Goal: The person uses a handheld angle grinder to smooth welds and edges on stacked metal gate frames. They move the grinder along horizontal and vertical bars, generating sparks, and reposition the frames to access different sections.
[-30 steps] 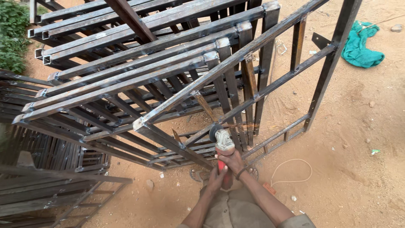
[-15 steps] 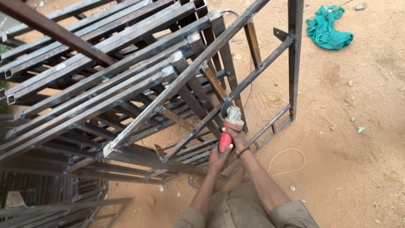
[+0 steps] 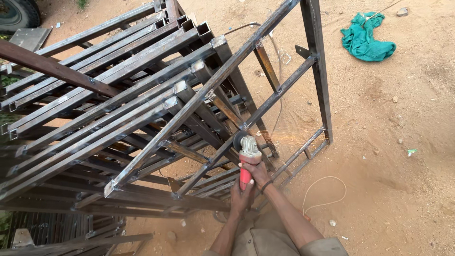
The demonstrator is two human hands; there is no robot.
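Note:
Both my hands grip a red-bodied angle grinder point(image 3: 248, 159) held upright in front of me. My left hand point(image 3: 241, 198) wraps the lower end of its red handle. My right hand point(image 3: 257, 173) holds the body just under the grey head. The grinder's disc touches a diagonal bar of a welded steel frame point(image 3: 277, 90), and orange sparks point(image 3: 291, 137) spray to the right of the disc.
Several square-tube steel frames point(image 3: 109, 109) lean stacked across the left and middle. A green cloth point(image 3: 367, 42) lies on the sandy ground at the upper right. A white cord point(image 3: 327, 192) loops on the dirt by my right arm. A tyre point(image 3: 16, 12) shows at the top left.
My view has shifted so the frames sit lower left. The grinder stays in both hands against the diagonal bar, and sparks now show to its right.

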